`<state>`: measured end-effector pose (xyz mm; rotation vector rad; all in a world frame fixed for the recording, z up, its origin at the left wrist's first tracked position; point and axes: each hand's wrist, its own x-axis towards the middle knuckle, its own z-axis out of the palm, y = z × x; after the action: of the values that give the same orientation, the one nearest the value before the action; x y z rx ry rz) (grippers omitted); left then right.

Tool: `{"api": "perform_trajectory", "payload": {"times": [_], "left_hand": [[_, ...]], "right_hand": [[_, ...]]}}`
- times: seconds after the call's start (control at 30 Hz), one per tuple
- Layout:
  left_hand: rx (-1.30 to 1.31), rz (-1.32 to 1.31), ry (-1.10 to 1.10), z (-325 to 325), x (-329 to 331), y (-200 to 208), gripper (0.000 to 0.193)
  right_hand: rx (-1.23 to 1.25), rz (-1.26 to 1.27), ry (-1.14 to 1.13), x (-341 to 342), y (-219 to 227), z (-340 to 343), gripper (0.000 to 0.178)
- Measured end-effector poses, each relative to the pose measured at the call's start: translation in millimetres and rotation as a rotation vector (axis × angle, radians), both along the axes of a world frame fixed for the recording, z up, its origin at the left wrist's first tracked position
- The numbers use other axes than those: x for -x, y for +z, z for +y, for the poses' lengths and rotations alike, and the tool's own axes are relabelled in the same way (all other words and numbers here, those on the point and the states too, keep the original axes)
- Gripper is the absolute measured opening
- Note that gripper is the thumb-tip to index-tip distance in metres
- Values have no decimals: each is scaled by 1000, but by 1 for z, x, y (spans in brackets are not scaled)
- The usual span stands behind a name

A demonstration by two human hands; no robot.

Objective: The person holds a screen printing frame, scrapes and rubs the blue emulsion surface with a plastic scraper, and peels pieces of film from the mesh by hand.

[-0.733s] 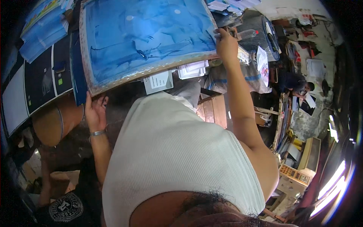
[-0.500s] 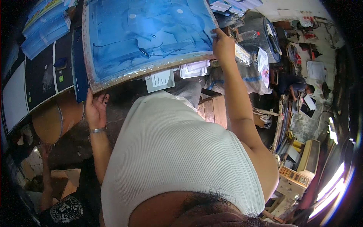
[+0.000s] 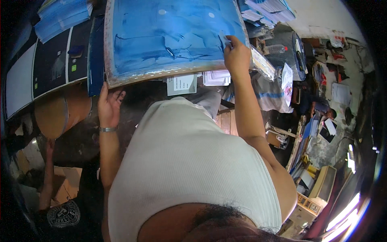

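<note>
A wooden-edged screen-printing frame (image 3: 193, 69) with blue-stained mesh (image 3: 177, 36) fills the upper middle, its near edge toward me. My right hand (image 3: 238, 56) is over the mesh near its right side, fingers closed on a thin pale-blue scrap (image 3: 222, 38). Whether the scrap is cloth or plastic, I cannot make out. Below the frame's near left corner is my left hand (image 3: 109, 107), palm partly turned up and fingers apart. One fingertip of it meets the corner, and it holds nothing.
Dark printed sheets (image 3: 50, 64) lie left of the frame, with stacked blue sheets (image 3: 64, 20) behind them. Beneath the frame are a white box (image 3: 182, 85) and papers (image 3: 216, 78). A clear bottle (image 3: 276, 49) lies at right. Other people are at lower left and far right.
My right hand has moved from the frame's right edge inward over the mesh with the pale-blue scrap. My left hand stays by the near left corner. The view has shifted slightly.
</note>
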<state>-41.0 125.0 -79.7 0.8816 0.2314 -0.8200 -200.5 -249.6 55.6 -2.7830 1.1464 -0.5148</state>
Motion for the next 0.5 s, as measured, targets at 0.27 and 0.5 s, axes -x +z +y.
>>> {"api": "perform_trajectory", "payload": {"times": [0.27, 0.5], "left_hand": [[-19, 20, 19, -3, 2, 4, 33], [10, 15, 14, -4, 1, 7, 30]], "right_hand": [[-83, -71, 72, -14, 2, 32, 30], [-134, -128, 152, -26, -6, 46, 29]]}}
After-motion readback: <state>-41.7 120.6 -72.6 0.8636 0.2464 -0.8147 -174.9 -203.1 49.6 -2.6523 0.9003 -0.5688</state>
